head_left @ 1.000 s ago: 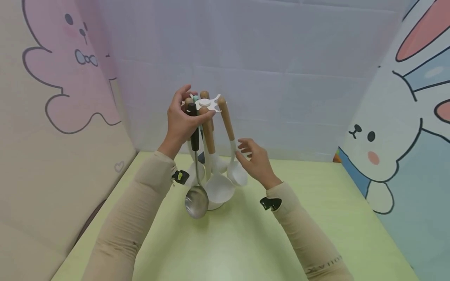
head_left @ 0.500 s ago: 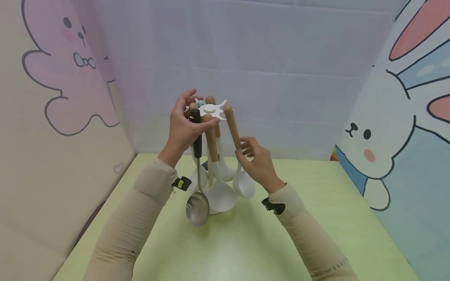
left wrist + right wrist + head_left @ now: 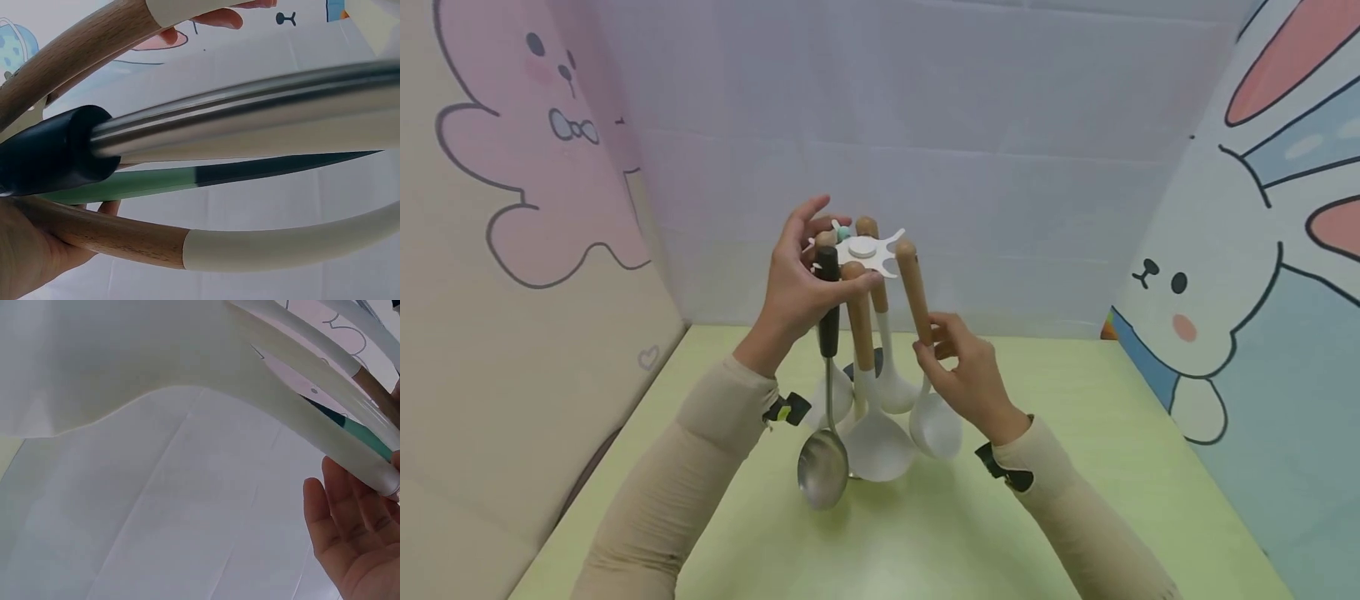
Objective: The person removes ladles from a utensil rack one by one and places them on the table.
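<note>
A white rotating utensil rack stands in the middle, hung with several kitchen utensils. My left hand grips its top from the left, thumb in front and fingers behind, around several handles. A metal serving spoon with a black handle hangs beside that hand. In the middle hangs a white turner with a wooden handle. On the right my right hand pinches a white ladle near the lower end of its wooden handle. The left wrist view shows a green-handled utensil with a dark part behind the spoon's shaft.
The rack is on a pale green table. A white sheet hangs behind it. Side panels carry a cartoon bear on the left and a cartoon rabbit on the right.
The rack and its utensils have come closer and slightly right, with my left hand staying on top. My right hand has moved from beside the ladle to pinching it.
</note>
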Demonstrator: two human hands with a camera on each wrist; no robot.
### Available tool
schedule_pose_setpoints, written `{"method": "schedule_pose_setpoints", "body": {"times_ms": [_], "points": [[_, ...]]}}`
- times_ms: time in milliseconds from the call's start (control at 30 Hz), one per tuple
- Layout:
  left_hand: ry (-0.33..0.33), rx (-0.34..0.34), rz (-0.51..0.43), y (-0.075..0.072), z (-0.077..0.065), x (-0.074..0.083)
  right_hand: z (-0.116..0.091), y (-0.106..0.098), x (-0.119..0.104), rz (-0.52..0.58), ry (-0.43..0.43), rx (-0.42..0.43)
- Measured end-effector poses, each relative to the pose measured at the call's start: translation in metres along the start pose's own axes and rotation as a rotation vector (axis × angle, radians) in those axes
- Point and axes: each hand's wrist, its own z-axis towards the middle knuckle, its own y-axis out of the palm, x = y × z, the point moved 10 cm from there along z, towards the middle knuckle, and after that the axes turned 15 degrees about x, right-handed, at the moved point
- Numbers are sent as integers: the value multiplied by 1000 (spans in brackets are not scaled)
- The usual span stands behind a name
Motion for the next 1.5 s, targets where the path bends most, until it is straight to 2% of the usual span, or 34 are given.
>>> {"method": "schedule_pose_setpoints", "body": {"times_ms": [233,600,700,1000,1200,1500], "points": [[-7,-29,-32,5,-8,5,-7,-14,-15,-3,-58,7],[-67,-111,-93,23,-26,11,-19,-38,-37,12,-131,34],[-74,-133,-107,27,-31,14,-23,-45,-43,24,-128,30],[-73,-200,-162,39,-45,24,-37,-56,-50,113,-13,-26],[-86,-228,-184,46,-50,27,-42,-63,-56,113,-11,-32],[-89,-273,-240,54,-56,29,-48,-70,-65,113,-58,-18]]}}
